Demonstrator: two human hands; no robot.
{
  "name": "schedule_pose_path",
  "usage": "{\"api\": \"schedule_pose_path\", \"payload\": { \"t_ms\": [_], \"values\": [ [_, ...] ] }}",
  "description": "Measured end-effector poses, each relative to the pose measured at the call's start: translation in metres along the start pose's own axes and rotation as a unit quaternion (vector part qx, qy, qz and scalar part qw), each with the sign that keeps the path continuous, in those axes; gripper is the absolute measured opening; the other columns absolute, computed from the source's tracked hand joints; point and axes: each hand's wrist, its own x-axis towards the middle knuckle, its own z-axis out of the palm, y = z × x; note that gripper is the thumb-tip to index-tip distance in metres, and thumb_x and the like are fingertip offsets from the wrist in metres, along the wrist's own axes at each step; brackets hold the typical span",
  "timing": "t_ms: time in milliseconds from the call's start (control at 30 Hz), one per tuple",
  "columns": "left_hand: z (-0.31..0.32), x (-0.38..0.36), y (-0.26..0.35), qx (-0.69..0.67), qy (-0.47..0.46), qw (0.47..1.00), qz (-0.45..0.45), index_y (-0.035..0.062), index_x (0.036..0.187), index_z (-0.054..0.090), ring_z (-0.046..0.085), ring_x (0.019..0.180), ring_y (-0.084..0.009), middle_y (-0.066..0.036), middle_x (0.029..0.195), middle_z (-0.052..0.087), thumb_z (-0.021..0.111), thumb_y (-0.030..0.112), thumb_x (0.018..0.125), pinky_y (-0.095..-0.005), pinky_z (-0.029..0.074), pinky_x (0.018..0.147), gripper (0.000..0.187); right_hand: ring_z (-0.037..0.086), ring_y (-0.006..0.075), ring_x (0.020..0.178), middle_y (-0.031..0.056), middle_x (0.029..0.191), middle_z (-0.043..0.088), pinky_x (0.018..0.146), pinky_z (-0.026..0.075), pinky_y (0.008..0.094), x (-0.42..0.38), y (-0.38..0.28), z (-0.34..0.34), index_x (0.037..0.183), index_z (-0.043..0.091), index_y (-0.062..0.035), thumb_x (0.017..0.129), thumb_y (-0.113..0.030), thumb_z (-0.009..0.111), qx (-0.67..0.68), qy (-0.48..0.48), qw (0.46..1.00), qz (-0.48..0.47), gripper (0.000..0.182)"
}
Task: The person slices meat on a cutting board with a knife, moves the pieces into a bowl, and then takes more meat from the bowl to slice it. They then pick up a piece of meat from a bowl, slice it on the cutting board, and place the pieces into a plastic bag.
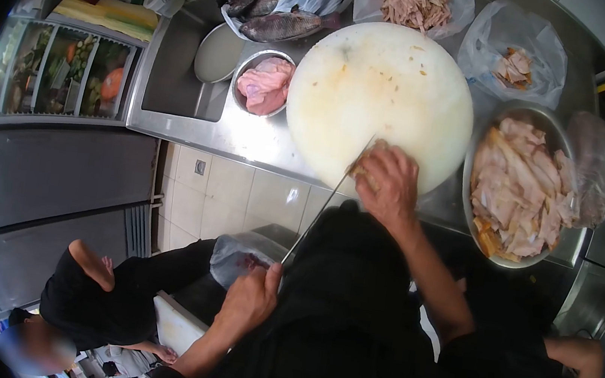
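My left hand (251,297) is closed round the handle end of a long knife (324,210), low in front of my body. The thin blade slants up and away, seen almost edge-on, its tip over the near part of a round white cutting board (385,71). There my right hand (390,181) has its fingers curled down beside the blade's far end. Something small and tan shows under those fingers, mostly hidden, and I cannot make out what it is. A few small brown scraps lie on the board.
An oval tray of sliced meat (518,185) stands right of the board. A bowl of pink meat (264,86), a sink (167,89) and a basin of fish (281,26) are at left. Bags of meat strips (416,5) and pieces (515,68) lie behind. A co-worker (117,287) is lower left.
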Motion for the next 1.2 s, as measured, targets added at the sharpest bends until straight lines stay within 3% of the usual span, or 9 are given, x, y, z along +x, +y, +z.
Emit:
{"api": "schedule_pose_path", "payload": {
  "t_ms": [400, 500, 600, 833, 1133, 1200],
  "values": [
    [-0.007, -0.010, 0.006, 0.003, -0.032, 0.999, -0.026, -0.0042, 0.088, 0.065, 0.063, 0.087, -0.0572, -0.038, 0.083, 0.064, 0.043, 0.040, 0.109, -0.0621, 0.049, 0.078, 0.054, 0.054, 0.0337, 0.121, 0.0093, 0.120, 0.066, 0.103, 0.039, 0.0491, 0.002, 0.001, 0.003, 0.105, 0.073, -0.0095, 0.081, -0.020, 0.072, 0.001, 0.011, 1.000, 0.009, 0.027],
    [0.033, 0.028, -0.008, 0.001, 0.024, 0.997, 0.067, -0.0048, 0.086, 0.065, 0.063, 0.086, -0.0570, -0.037, 0.082, 0.064, 0.042, 0.040, 0.109, -0.0619, 0.049, 0.077, 0.055, 0.053, 0.0343, 0.122, 0.0094, 0.120, 0.066, 0.104, 0.039, 0.0493, 0.002, -0.001, 0.001, 0.106, 0.073, -0.0088, 0.081, -0.019, 0.071, -0.005, 0.005, 1.000, 0.005, 0.027],
    [0.024, 0.051, 0.020, -0.027, 0.015, 0.998, 0.051, -0.0053, 0.086, 0.065, 0.063, 0.086, -0.0572, -0.036, 0.083, 0.065, 0.042, 0.039, 0.109, -0.0615, 0.049, 0.077, 0.055, 0.052, 0.0288, 0.122, 0.0061, 0.118, 0.064, 0.103, 0.038, 0.0485, 0.000, 0.005, 0.001, 0.104, 0.073, -0.0093, 0.081, -0.020, 0.068, 0.006, 0.013, 1.000, -0.008, 0.026],
    [0.011, 0.017, 0.020, -0.042, 0.017, 0.998, 0.050, -0.0057, 0.091, 0.065, 0.062, 0.085, -0.0581, -0.037, 0.082, 0.064, 0.043, 0.040, 0.110, -0.0622, 0.048, 0.076, 0.054, 0.052, 0.0306, 0.122, 0.0088, 0.121, 0.063, 0.103, 0.038, 0.0500, -0.002, 0.005, 0.003, 0.102, 0.073, -0.0088, 0.081, -0.020, 0.068, -0.013, 0.017, 1.000, -0.008, 0.025],
    [0.023, -0.004, 0.002, -0.007, 0.003, 1.000, -0.002, -0.0057, 0.086, 0.066, 0.062, 0.081, -0.0580, -0.037, 0.079, 0.063, 0.045, 0.039, 0.108, -0.0623, 0.049, 0.075, 0.054, 0.052, 0.0307, 0.121, 0.0092, 0.124, 0.061, 0.103, 0.038, 0.0504, 0.000, 0.004, 0.000, 0.102, 0.072, -0.0104, 0.081, -0.018, 0.067, -0.010, 0.005, 1.000, -0.003, 0.023],
    [0.042, 0.021, 0.002, -0.007, 0.025, 0.998, 0.056, -0.0059, 0.086, 0.066, 0.062, 0.081, -0.0578, -0.036, 0.079, 0.064, 0.045, 0.039, 0.108, -0.0621, 0.049, 0.075, 0.054, 0.052, 0.0307, 0.121, 0.0092, 0.125, 0.060, 0.102, 0.038, 0.0505, 0.000, 0.004, 0.002, 0.102, 0.072, -0.0103, 0.082, -0.018, 0.067, -0.016, 0.004, 1.000, -0.012, 0.022]
  ]
}}
